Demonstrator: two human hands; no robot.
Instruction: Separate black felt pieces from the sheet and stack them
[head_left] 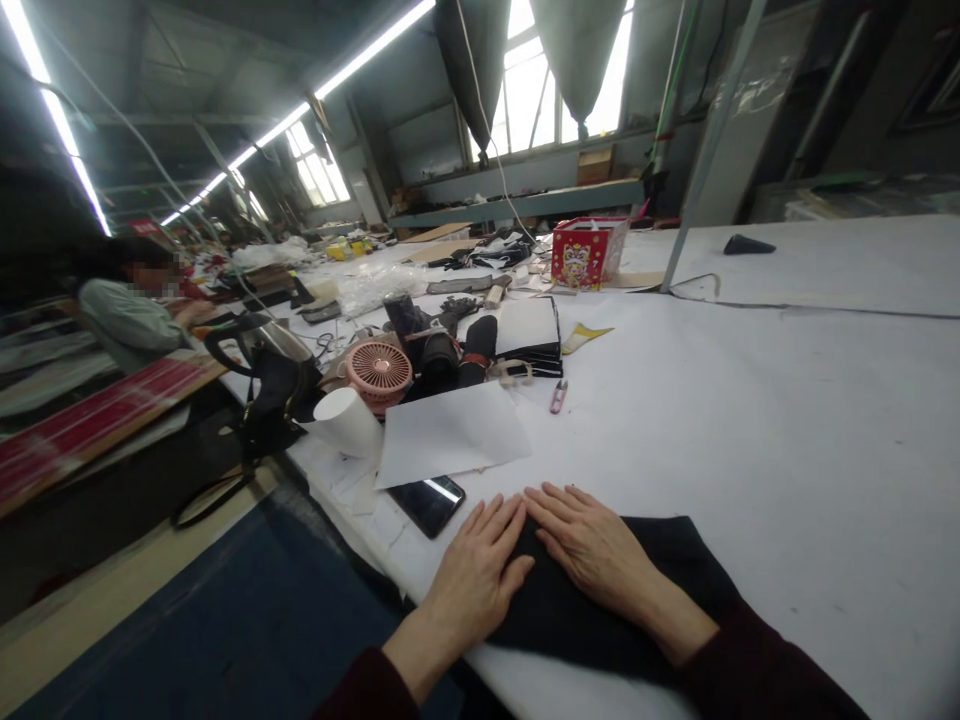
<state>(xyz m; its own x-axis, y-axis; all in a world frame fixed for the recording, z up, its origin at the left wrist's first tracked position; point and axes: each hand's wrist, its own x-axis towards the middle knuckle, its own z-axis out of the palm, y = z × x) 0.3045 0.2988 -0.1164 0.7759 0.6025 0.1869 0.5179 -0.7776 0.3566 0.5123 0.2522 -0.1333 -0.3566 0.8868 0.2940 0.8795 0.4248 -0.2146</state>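
Observation:
A piece of black fabric [675, 560] lies flat on the white-covered table near its front edge. My left hand [480, 570] rests on the fabric's left end, fingers stretched out and the thumb apart. My right hand [589, 545] lies flat on the same fabric, its fingers extended and their tips close to those of my left hand. Neither hand grips anything. Just beyond my left hand is a dark smartphone [429, 503], partly covered by a sheet of white paper [454, 430]. Small pink thread snips [559, 397] lie farther off.
Left of centre stand a pink fan [379, 372], a white roll [346, 422], a kettle [281, 335] and a black bag [274, 405]. A stack of black-edged pieces [529, 335] and a red box [589, 252] are farther back. A co-worker [131, 300] sits at left. A metal pole [709, 150] rises at right.

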